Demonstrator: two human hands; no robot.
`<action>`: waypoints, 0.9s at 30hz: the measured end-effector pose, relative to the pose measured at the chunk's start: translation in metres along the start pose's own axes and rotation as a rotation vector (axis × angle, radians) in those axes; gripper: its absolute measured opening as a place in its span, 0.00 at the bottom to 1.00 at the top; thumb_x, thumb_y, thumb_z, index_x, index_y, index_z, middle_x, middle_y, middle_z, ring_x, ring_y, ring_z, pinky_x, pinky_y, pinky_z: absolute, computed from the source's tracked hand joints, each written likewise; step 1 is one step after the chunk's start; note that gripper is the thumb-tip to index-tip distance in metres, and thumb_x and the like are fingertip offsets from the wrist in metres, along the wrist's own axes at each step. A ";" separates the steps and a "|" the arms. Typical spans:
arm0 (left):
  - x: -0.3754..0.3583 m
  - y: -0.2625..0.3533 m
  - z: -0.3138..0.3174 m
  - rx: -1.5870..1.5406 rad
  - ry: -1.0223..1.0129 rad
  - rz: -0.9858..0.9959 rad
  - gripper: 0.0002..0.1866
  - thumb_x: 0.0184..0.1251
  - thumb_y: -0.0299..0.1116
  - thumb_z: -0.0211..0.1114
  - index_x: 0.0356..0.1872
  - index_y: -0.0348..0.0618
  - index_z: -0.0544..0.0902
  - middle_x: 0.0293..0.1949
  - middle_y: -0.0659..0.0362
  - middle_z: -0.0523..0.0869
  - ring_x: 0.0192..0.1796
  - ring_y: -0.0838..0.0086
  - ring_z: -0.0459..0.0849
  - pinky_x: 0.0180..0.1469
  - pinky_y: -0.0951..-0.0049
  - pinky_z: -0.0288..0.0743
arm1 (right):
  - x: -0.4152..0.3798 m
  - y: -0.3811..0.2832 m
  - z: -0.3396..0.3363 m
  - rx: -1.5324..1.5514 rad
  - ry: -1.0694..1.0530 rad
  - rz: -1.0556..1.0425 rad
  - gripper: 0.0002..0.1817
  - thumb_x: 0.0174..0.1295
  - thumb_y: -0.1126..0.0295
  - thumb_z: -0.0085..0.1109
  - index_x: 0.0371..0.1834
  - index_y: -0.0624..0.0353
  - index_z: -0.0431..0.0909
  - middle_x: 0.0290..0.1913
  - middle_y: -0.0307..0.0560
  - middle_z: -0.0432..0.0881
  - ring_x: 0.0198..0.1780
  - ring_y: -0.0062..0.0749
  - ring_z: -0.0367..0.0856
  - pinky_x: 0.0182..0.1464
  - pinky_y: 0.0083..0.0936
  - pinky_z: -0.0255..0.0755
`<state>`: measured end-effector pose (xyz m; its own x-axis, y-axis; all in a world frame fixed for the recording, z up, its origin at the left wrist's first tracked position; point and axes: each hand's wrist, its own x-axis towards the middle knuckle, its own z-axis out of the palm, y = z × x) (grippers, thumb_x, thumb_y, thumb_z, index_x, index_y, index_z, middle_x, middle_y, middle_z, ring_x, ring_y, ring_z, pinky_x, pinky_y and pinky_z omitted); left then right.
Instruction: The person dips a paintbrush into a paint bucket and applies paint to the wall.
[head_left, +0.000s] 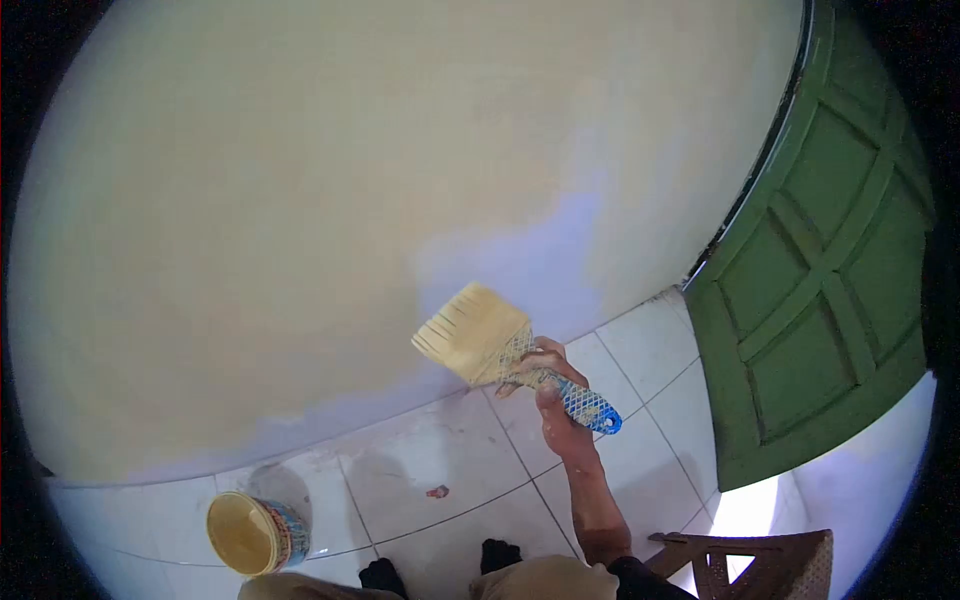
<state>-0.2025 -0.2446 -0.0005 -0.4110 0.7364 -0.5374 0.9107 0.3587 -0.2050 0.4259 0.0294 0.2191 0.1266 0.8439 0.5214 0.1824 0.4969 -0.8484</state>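
Note:
My right hand [550, 375] is closed round the blue patterned handle of a wide paintbrush [472, 333]. Cream paint coats the brush's bristles, which point up and left and overlap the lower wall [300, 200] in this view. Much of that wall is cream, with a pale lilac patch [520, 255] just beyond the brush and a lilac strip along its foot. On the floor at lower left stands a paint bucket [243, 533] with cream paint inside. My left hand is out of view.
White floor tiles [440, 450] run along the wall's foot, with a small reddish scrap [437, 492] on them. A green panelled door [800, 260] stands at the right. A brown plastic chair [745, 562] is at lower right, close to my right arm. My feet show at the bottom.

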 end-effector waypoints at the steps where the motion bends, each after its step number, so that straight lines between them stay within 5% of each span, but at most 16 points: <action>1: -0.011 -0.003 -0.028 0.032 0.089 0.008 0.16 0.61 0.31 0.66 0.49 0.39 0.79 0.40 0.48 0.84 0.40 0.51 0.82 0.41 0.53 0.74 | -0.003 0.006 0.005 -0.050 -0.039 -0.005 0.29 0.67 0.46 0.56 0.49 0.66 0.78 0.49 0.52 0.78 0.60 0.41 0.71 0.58 0.38 0.71; 5: -0.059 0.070 -0.216 -0.030 0.684 0.165 0.16 0.61 0.31 0.66 0.49 0.39 0.79 0.40 0.49 0.84 0.39 0.51 0.82 0.41 0.53 0.74 | -0.001 -0.009 0.015 -0.155 -0.109 0.045 0.28 0.64 0.43 0.58 0.46 0.60 0.82 0.44 0.49 0.84 0.65 0.44 0.68 0.60 0.38 0.69; 8: -0.127 0.172 -0.360 -0.438 1.033 0.453 0.12 0.61 0.29 0.65 0.46 0.38 0.80 0.35 0.54 0.84 0.31 0.59 0.81 0.33 0.60 0.71 | 0.007 -0.023 0.021 -0.213 -0.131 0.003 0.28 0.63 0.41 0.58 0.45 0.58 0.83 0.46 0.49 0.85 0.66 0.45 0.68 0.59 0.38 0.70; 10: -0.171 0.207 -0.402 -0.317 0.917 0.673 0.15 0.62 0.32 0.64 0.49 0.39 0.80 0.37 0.53 0.84 0.39 0.57 0.83 0.45 0.55 0.74 | 0.014 -0.030 0.017 -0.173 -0.142 0.036 0.29 0.63 0.39 0.58 0.48 0.57 0.82 0.48 0.48 0.85 0.66 0.46 0.68 0.60 0.38 0.70; 12: -0.186 0.236 -0.421 -0.069 0.936 1.175 0.16 0.61 0.36 0.67 0.47 0.39 0.81 0.34 0.56 0.84 0.34 0.63 0.83 0.37 0.62 0.74 | 0.024 -0.033 0.013 -0.274 -0.111 -0.178 0.27 0.63 0.44 0.62 0.54 0.54 0.80 0.57 0.51 0.77 0.55 0.39 0.80 0.55 0.33 0.76; 14: -0.193 0.267 -0.415 -0.030 0.591 1.411 0.21 0.62 0.42 0.64 0.52 0.40 0.80 0.40 0.53 0.85 0.41 0.61 0.85 0.50 0.59 0.75 | 0.033 -0.052 0.015 -0.231 -0.051 -0.090 0.32 0.62 0.37 0.56 0.55 0.52 0.80 0.54 0.51 0.81 0.64 0.43 0.72 0.57 0.35 0.73; 16: -0.198 0.294 -0.397 0.168 0.417 1.523 0.32 0.62 0.46 0.65 0.64 0.42 0.71 0.52 0.51 0.81 0.53 0.60 0.79 0.64 0.58 0.67 | 0.046 -0.055 0.011 -0.334 0.012 -0.290 0.34 0.62 0.33 0.53 0.55 0.51 0.81 0.52 0.50 0.83 0.68 0.44 0.67 0.58 0.34 0.72; 19: -0.200 0.331 -0.376 0.245 0.153 1.674 0.23 0.67 0.40 0.60 0.58 0.38 0.75 0.47 0.52 0.82 0.51 0.62 0.81 0.59 0.61 0.70 | 0.056 -0.061 0.006 -0.419 0.030 -0.338 0.34 0.61 0.33 0.53 0.54 0.51 0.81 0.54 0.49 0.82 0.66 0.43 0.69 0.59 0.35 0.71; 22: -0.183 0.336 -0.344 0.278 0.163 1.794 0.21 0.67 0.39 0.59 0.57 0.37 0.76 0.45 0.51 0.83 0.50 0.61 0.81 0.58 0.61 0.71 | 0.051 -0.059 0.006 -0.263 0.012 -0.213 0.35 0.59 0.32 0.55 0.54 0.51 0.81 0.54 0.48 0.83 0.66 0.44 0.68 0.62 0.36 0.68; 23: -0.182 0.336 -0.339 0.259 0.153 1.799 0.21 0.67 0.39 0.59 0.57 0.37 0.76 0.45 0.51 0.83 0.50 0.61 0.81 0.58 0.61 0.71 | 0.049 -0.059 0.003 -0.348 0.000 -0.253 0.32 0.63 0.36 0.53 0.49 0.56 0.79 0.50 0.50 0.84 0.68 0.52 0.66 0.64 0.41 0.67; 27: -0.184 0.333 -0.344 0.239 -0.098 1.677 0.21 0.67 0.39 0.58 0.56 0.37 0.77 0.44 0.49 0.83 0.49 0.59 0.82 0.58 0.59 0.71 | 0.042 -0.050 0.003 -0.500 -0.047 -0.292 0.34 0.64 0.35 0.51 0.48 0.58 0.80 0.44 0.48 0.86 0.65 0.50 0.69 0.64 0.43 0.65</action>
<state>0.1618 -0.0639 0.3115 0.9360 0.1499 -0.3185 0.2991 -0.8158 0.4950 0.4193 0.0403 0.2833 -0.0396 0.6999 0.7131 0.6431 0.5641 -0.5179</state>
